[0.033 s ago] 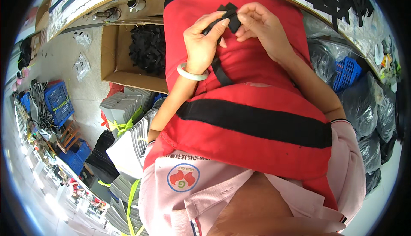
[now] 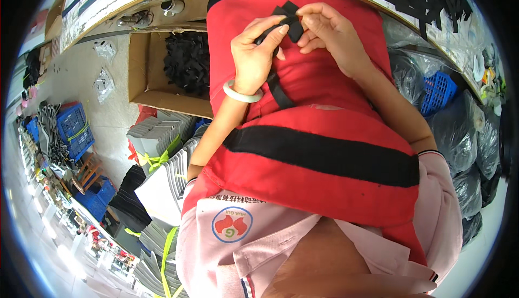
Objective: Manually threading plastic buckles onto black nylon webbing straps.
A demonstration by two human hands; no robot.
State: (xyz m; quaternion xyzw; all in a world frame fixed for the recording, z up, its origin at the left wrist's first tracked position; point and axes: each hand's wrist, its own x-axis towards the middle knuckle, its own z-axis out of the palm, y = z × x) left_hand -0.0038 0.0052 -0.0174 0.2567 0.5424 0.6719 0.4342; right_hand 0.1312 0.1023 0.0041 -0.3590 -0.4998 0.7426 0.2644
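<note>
Slippage seems the likeliest trouble from here, since the small folded bundle of black fabric strips (image 2: 294, 31) rests on little more than a fingertip hold. It sits over the lap, above the bright red cloth apron (image 2: 324, 90) and short of the white-topped, wood-edged desk (image 2: 100, 9). The left hand (image 2: 253, 52), with a pale smooth bangle (image 2: 243, 96) at its wrist, has thumb and forefinger clamped on the bundle; the right hand (image 2: 334, 38) has thumb and forefinger drawn close at its far edge, though I cannot tell whether they truly pinch it. If the left thumb eased, the folds could spring apart or twist, and dark layers on dark would make a wrong fold hard to notice. A flat black strip (image 2: 278, 90) lies on the apron below the left hand; whether it joins the bundle is hidden, but if so, a tug could skew the folds. A dropped piece might slide off the apron toward the open brown cardboard box (image 2: 139, 63) and be lost among the loose black fabric pieces (image 2: 185, 63) inside
</note>
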